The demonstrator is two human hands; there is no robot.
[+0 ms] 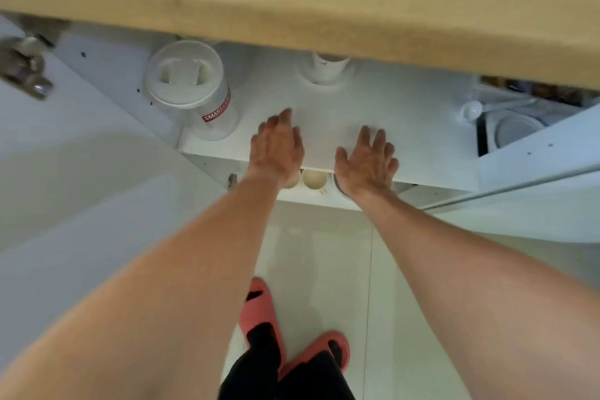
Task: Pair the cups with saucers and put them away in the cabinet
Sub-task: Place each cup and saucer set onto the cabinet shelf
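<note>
Just white cup on saucer [326, 73], deep on shelf [406, 127].

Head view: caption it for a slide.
Both empty hands, left hand and right hand, reach over a white cabinet shelf.

Both bare hands reach over the white cabinet shelf [406, 127], left hand [276, 149] and right hand [367, 162] spread and empty. A cup on a saucer [326, 70] stands at the back, beside a lidded container [194, 88].

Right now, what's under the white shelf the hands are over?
Under the white shelf, at its front edge, one cream cup shows open side up, with part of another beside the left hand. The right hand covers a darker round item. Anything further back is hidden.
</note>
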